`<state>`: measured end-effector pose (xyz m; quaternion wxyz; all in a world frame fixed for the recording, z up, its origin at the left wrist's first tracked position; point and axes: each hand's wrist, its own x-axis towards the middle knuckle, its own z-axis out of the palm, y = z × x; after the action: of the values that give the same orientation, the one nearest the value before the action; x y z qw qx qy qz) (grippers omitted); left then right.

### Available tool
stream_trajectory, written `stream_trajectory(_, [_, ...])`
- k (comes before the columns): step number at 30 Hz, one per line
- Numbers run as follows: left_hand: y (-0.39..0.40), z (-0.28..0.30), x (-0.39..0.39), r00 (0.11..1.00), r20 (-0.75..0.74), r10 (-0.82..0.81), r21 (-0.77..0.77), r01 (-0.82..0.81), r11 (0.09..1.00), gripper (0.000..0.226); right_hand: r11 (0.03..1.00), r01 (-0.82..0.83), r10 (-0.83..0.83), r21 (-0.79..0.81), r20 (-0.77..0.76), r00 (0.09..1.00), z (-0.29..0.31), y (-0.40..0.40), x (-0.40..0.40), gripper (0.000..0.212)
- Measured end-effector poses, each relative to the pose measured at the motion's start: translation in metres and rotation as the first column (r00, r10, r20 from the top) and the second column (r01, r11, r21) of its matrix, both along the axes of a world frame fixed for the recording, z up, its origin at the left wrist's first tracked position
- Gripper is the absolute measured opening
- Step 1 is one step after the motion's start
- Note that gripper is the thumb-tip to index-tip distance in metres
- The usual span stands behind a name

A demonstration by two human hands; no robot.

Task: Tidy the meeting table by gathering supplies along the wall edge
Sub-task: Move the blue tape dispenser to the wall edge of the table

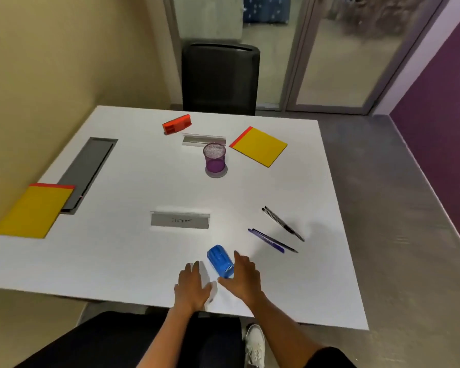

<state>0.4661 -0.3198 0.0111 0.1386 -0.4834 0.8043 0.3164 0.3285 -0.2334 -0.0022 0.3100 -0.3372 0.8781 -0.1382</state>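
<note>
On the white table [117, 261] a blue stapler [220, 261] lies near the front edge. My right hand [243, 277] rests just right of it, fingers apart, thumb near its near end. My left hand [193, 284] lies flat and open just left of it. Further out are a name plate [180, 221], black pens [283, 223], blue pens [271, 240], a purple mesh cup [214, 158], a second name plate [203, 140], a red stapler [176, 124] and a yellow notepad [259, 146]. Another yellow notepad [33, 211] lies by the wall at the left.
The beige wall [51, 62] runs along the table's left side. A grey cable tray [87, 171] is set into the table near that wall. A black chair [219, 78] stands at the far edge. Grey floor [383, 195] lies to the right.
</note>
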Motion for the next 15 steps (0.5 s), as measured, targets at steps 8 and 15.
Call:
stream_trajectory(8, [0.013,-0.006,-0.005,0.984,-0.003,0.179,0.007,-0.179,0.984,0.079,0.994,-0.088,0.085,-0.058,-0.045,0.995,-0.015,-0.020,-0.004,0.070])
stream_trajectory(15, [0.017,0.004,0.010,0.962,0.001,0.274,0.014,-0.274,0.962,0.078,0.997,-0.056,0.051,-0.058,-0.082,0.995,-0.016,-0.024,-0.006,0.054])
